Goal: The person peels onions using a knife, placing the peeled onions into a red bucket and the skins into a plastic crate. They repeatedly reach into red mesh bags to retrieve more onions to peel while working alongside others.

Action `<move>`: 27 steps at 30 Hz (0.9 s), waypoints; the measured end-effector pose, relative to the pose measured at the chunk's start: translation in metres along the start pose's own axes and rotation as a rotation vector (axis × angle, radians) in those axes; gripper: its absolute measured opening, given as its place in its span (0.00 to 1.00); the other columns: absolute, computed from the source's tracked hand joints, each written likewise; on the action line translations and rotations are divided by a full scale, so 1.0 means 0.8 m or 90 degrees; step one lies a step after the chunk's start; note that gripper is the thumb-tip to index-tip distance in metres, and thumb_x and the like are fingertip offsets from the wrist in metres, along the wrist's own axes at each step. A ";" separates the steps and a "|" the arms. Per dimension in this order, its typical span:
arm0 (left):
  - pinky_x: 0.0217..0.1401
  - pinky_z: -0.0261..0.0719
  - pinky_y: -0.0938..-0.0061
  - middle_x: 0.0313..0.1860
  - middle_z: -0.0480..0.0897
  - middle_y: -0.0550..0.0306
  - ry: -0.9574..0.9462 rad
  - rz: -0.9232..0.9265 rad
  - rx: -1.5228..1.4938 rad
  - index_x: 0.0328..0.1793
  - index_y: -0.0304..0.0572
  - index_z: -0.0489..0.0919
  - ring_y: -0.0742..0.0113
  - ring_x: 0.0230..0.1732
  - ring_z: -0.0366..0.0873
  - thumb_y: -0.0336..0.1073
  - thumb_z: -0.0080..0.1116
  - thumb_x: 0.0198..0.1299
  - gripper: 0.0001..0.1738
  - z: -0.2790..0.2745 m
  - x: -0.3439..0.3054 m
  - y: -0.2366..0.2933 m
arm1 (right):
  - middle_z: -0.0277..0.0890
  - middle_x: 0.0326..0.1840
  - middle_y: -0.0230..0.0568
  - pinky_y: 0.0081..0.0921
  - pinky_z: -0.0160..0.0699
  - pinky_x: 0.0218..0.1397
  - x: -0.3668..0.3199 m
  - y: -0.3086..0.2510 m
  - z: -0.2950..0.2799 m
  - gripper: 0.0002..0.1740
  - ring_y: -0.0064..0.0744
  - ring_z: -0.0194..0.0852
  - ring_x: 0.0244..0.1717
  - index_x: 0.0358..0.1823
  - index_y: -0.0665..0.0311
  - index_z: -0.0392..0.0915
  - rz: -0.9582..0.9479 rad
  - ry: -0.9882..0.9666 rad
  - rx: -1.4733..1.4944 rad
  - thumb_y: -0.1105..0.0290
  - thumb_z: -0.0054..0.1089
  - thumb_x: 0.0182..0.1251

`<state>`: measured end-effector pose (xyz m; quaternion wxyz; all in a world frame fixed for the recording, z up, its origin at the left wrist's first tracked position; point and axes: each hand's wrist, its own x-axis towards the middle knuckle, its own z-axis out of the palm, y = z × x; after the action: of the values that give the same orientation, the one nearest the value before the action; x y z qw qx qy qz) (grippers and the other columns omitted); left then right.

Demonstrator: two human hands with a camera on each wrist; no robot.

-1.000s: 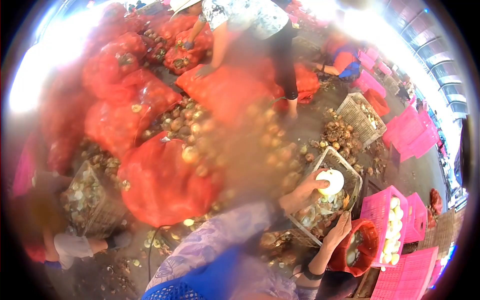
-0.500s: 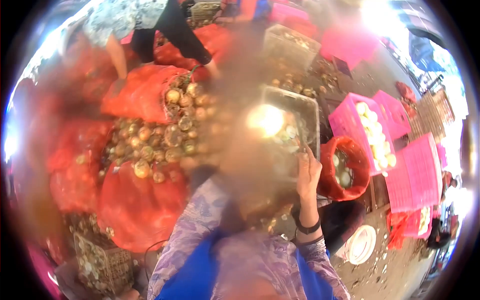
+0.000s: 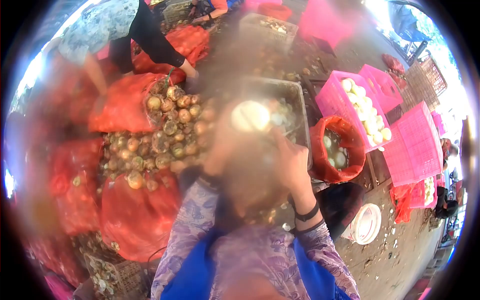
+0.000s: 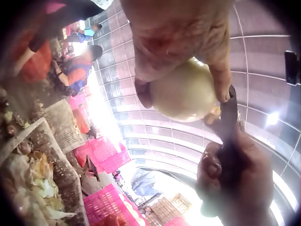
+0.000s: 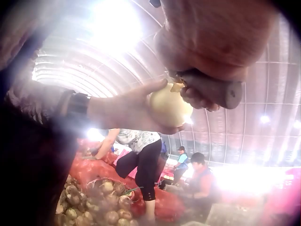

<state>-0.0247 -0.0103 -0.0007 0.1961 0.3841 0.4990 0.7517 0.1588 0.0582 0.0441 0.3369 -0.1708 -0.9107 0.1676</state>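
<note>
The left hand (image 5: pixel 124 112) closes its grip on a peeled onion (image 5: pixel 169 107), thumb on top and fingers curled beneath it, raised in front of the person. The onion is nearly round, so its long axis barely shows. Its stubby yellowish end points up towards the knife (image 5: pixel 211 89). The right hand (image 4: pixel 240 181) clamps its grip round the knife's dark handle, which lies against that end of the onion with its long axis running from the onion back into the fist. The blade is hidden.

Just beyond the grip lies a grey crate (image 3: pixel 301 107) of peelings. To its right are a red mesh bag (image 3: pixel 320 167) and a pink crate (image 3: pixel 334 102) holding peeled onions. To its left is a heap of unpeeled onions (image 3: pixel 165 135).

A second ago the right hand hung low and apart, beside the bag. It now meets the onion, and the head view has swung towards the pink crates.
</note>
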 end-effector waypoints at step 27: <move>0.68 0.78 0.69 0.61 0.79 0.57 -0.036 -0.118 -0.010 0.70 0.38 0.75 0.67 0.60 0.79 0.29 0.80 0.35 0.48 -0.004 -0.001 0.036 | 0.79 0.29 0.55 0.46 0.77 0.32 0.004 0.096 0.016 0.34 0.57 0.79 0.28 0.72 0.57 0.73 0.009 0.023 -0.080 0.72 0.63 0.60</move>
<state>-0.0239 -0.0253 0.0240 0.2819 0.3555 0.5207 0.7232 0.1633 0.1249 0.0043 0.3403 -0.2013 -0.9120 0.1092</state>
